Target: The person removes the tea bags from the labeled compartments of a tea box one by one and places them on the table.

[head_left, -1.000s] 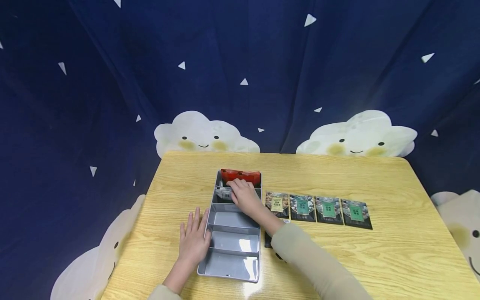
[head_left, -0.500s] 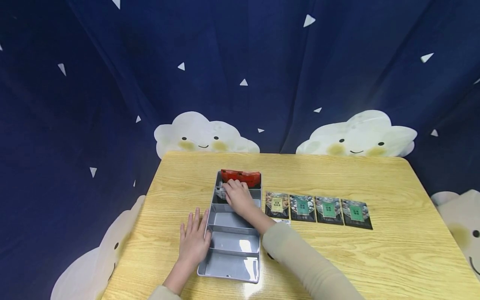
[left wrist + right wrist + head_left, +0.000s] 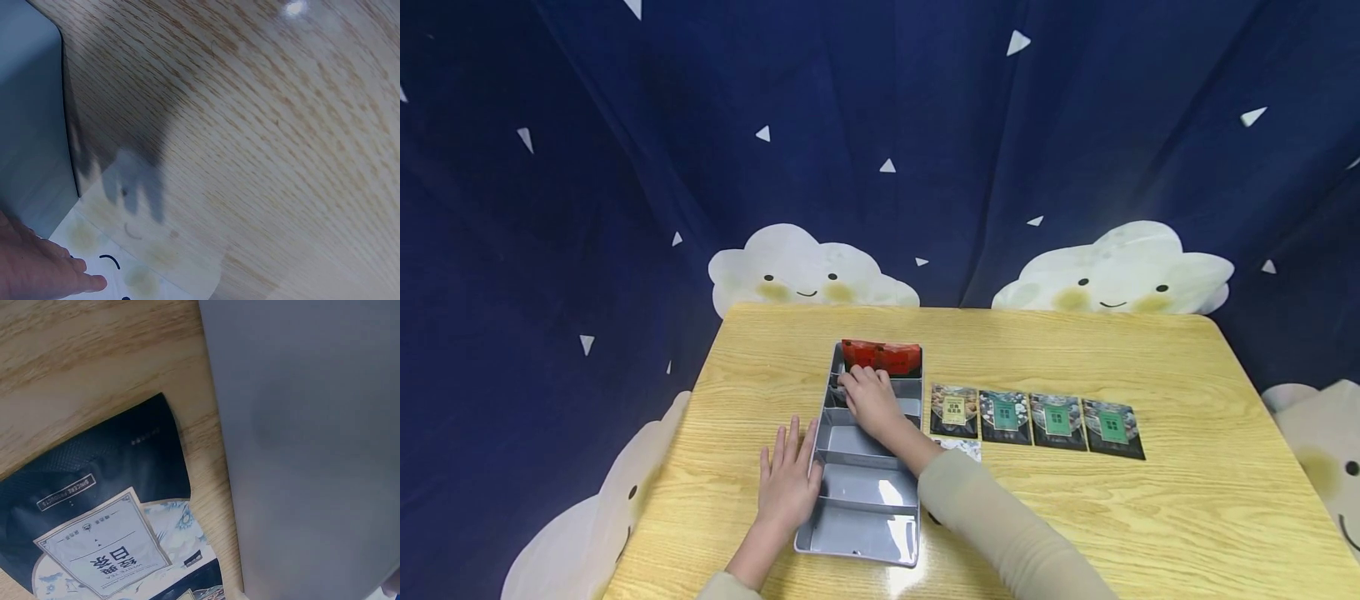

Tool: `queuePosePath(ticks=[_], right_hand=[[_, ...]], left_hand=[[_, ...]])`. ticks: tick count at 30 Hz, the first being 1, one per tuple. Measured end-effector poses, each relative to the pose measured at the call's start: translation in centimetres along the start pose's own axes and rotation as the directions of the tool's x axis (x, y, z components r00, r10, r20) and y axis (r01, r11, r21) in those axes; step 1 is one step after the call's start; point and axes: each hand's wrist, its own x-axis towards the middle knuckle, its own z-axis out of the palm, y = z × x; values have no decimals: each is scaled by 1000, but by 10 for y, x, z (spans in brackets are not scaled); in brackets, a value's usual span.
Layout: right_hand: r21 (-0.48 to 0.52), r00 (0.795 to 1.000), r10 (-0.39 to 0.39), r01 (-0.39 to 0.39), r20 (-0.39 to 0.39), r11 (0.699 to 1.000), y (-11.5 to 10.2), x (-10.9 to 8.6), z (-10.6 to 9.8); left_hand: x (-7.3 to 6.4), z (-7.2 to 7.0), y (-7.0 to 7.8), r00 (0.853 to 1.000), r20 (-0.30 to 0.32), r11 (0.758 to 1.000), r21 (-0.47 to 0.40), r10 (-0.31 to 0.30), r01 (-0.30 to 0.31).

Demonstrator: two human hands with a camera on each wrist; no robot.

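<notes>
A grey tray (image 3: 859,533) with several compartments stands on the table. My left hand (image 3: 788,483) rests with straight fingers along its left edge; in the left wrist view those fingers lie by the tray's outer wall (image 3: 31,112). My right hand (image 3: 872,404) reaches into the second compartment from the far end, its fingers bent. A dark bit of a tea packet (image 3: 837,397) shows beside its fingertips; the hand hides the rest, so a grip on it cannot be made out. Red tea packets (image 3: 891,358) stand upright in the farthest compartment.
Right of the tray lies a row of black tea packets, one with a yellow label (image 3: 953,410) and others with green labels (image 3: 1057,421). A white tea packet (image 3: 103,544) lies flat close to the tray's right wall. A dark blue curtain (image 3: 962,125) hangs behind the table.
My right hand has shifted left and slightly nearer over the second compartment. The pale part of the packet seen there earlier no longer shows. My left hand has stayed in place.
</notes>
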Motion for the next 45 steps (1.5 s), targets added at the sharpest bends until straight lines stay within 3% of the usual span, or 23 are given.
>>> queuePosePath(ticks=[12,26,34,45], right_hand=[[27,1000,19,-20,21,999,-1,-2,-5],[169,994,32,-14,-102,986,2,-6,-39],[244,965,32,33,-258,969,11,-9,-68],[343,923,113,21,-368,939,38,-25,-101]], left_hand=[[-1,2,0,1000,10,1000,-5,-11,11],[-1,1,0,1000,-7,1000,-4,-13,13],[0,1,0,1000,5,1000,-9,-14,14],[0,-1,1,1000,8,1000,-17,-11,11]])
